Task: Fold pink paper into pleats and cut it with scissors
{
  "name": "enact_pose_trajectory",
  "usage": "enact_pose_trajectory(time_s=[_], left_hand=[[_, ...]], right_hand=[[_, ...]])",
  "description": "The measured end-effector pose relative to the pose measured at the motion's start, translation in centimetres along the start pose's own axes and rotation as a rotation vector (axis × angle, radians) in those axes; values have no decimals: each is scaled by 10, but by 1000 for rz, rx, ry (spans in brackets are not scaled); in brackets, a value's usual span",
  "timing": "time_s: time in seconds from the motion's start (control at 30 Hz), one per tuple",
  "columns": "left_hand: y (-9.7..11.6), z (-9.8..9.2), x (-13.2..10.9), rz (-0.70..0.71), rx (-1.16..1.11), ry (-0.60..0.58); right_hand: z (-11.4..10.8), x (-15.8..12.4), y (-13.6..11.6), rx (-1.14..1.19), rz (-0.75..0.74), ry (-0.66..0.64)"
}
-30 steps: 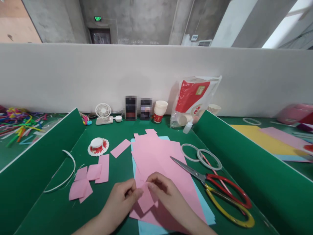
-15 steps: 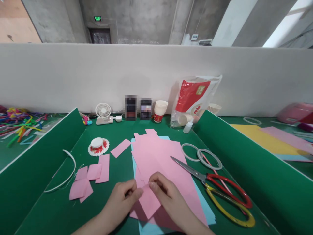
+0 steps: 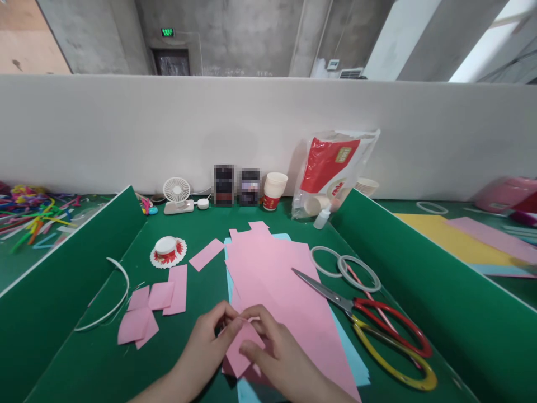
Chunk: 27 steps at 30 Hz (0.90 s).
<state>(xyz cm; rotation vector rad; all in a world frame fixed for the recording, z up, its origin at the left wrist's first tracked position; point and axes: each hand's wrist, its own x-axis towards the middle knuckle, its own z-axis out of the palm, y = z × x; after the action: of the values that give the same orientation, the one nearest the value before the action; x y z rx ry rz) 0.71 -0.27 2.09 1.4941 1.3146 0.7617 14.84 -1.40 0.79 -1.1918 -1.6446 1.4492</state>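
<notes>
Between my hands is a small piece of pink paper [image 3: 240, 358], held tilted above the stacked sheets. My left hand [image 3: 212, 341] pinches its upper corner between thumb and curled fingers. My right hand [image 3: 274, 350] is closed on its right side, the thumb lying on the face and the fingers behind it, partly hidden. Under them lie large pink sheets [image 3: 285, 280] on top of light blue sheets [image 3: 350, 352]. Several small cut pink pieces [image 3: 178, 288] rest on the green table to the left.
Large scissors [image 3: 356, 308] with red and yellow handles lie at the right, blades over the paper. Two tape rolls [image 3: 359, 273] sit behind them. A paper hat shape [image 3: 168, 251], a fan [image 3: 177, 193], paper cups [image 3: 274, 190] and a glue bottle [image 3: 322, 217] stand farther back. Green dividers [image 3: 440, 285] border both sides.
My right hand has shifted left and its fingers have moved up toward my left fingertips. The small pink piece has moved slightly left, and its right corner has turned inward.
</notes>
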Motion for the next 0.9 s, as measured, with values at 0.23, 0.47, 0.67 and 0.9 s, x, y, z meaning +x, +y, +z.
enact_pose_trajectory(time_s=[0.23, 0.47, 0.67, 0.9], left_hand=[[4, 1, -1, 44, 77, -59], [1, 0, -2, 75, 111, -81], [3, -1, -1, 35, 43, -94], [1, 0, -2, 28, 54, -43]], right_hand=[[-3, 2, 0, -22, -16, 13], [-4, 2, -3, -48, -7, 28], [-6, 2, -4, -3, -2, 56], [-5, 2, -3, 29, 8, 111]])
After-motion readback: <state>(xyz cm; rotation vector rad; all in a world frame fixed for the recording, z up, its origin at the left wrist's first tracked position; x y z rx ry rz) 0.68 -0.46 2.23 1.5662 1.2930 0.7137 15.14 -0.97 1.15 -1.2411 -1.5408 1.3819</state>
